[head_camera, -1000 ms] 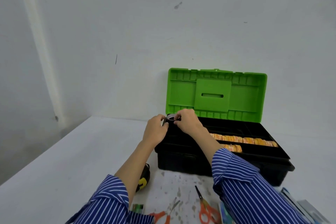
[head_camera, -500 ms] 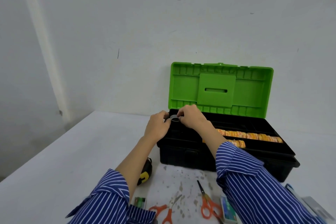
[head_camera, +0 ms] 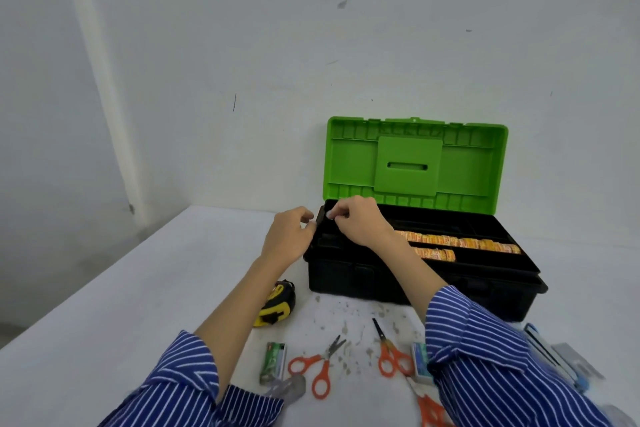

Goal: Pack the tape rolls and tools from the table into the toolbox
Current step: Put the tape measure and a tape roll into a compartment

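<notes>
Item: small black tape roll [head_camera: 320, 218], pinched between left hand [head_camera: 289, 236] and right hand [head_camera: 356, 224] at the toolbox [head_camera: 398, 288] tray's left corner. Advice: seat flat before releasing.

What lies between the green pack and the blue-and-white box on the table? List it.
Head view: two orange-handled pairs, the left scissors beside the green pack, the right scissors beside the blue-and-white box, stained table between them.
</notes>
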